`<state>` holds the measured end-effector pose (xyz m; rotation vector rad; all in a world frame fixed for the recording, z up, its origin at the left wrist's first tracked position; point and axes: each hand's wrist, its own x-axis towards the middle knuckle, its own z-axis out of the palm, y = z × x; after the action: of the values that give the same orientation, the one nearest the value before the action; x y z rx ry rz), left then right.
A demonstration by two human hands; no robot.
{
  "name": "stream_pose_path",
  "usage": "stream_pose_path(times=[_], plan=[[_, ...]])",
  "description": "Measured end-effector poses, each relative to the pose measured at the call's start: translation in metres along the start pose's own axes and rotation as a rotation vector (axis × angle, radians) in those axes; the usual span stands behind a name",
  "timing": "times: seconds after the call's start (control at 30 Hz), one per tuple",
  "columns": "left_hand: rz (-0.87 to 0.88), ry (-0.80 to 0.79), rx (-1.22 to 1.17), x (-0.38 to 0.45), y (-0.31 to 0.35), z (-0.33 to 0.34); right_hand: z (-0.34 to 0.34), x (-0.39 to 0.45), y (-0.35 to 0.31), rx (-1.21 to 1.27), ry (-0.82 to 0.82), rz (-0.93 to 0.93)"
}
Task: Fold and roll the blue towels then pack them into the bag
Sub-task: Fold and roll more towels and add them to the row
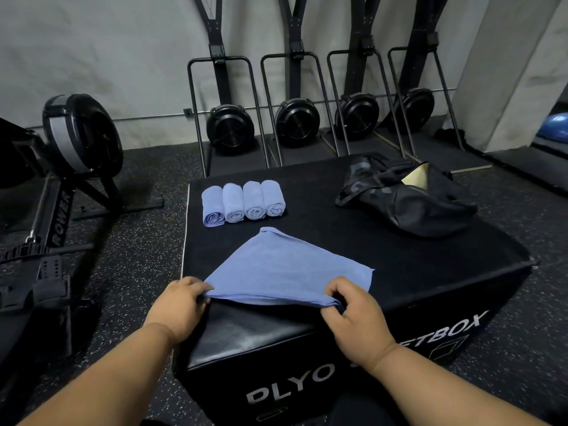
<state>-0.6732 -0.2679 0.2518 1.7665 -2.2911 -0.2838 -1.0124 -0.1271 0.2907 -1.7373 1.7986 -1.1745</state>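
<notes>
Left hand (181, 302) and right hand (350, 309) each pinch the blue towel's (285, 265) near edge

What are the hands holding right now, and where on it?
Both hands pinch the flat blue cloth towel along its near edge: the left hand at the near left corner, the right hand at the near right corner.

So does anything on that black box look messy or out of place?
Slightly. The leftmost rolled towel is looser than its three neighbours, its end flattened and uncoiling. The black bag lies slumped and crumpled. Nothing looks spilled or damaged.
</notes>
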Motion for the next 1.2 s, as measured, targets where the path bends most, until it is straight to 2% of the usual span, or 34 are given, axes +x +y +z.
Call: stream_pose_path(times=[0.23,0.4,0.57,0.63,0.7,0.8,0.87,0.97,1.1,1.2], plan=[[-0.091,0.175,-0.206,0.015,0.029,-0.041,-0.018,0.046,-0.010,0.206,0.173,0.120],[-0.018,0.205,-0.246,0.020,0.051,-0.081,-0.034,0.078,-0.011,0.309,0.333,0.159],[-0.057,0.108,-0.495,0.034,0.046,-0.097,-0.038,0.107,0.000,0.205,0.208,0.224],[-0.107,0.186,-0.565,0.054,0.050,-0.110,-0.039,0.136,-0.001,0.164,0.191,0.239],[-0.129,0.352,-0.655,0.077,0.059,-0.131,-0.046,0.167,-0.014,0.260,0.299,0.229],[-0.068,0.581,-0.827,0.097,0.071,-0.173,-0.066,0.195,-0.048,0.380,0.462,0.132],[-0.014,0.649,-0.862,0.089,0.074,-0.187,-0.076,0.193,-0.059,0.362,0.504,0.021],[-0.007,0.548,-0.783,0.043,0.061,-0.161,-0.075,0.161,-0.042,0.293,0.418,-0.047],[-0.086,0.170,-0.583,-0.033,0.031,-0.074,-0.044,0.095,0.035,0.060,0.099,0.092],[-0.113,-0.017,-0.441,-0.071,0.019,-0.030,-0.029,0.051,0.081,-0.161,-0.077,0.158]])
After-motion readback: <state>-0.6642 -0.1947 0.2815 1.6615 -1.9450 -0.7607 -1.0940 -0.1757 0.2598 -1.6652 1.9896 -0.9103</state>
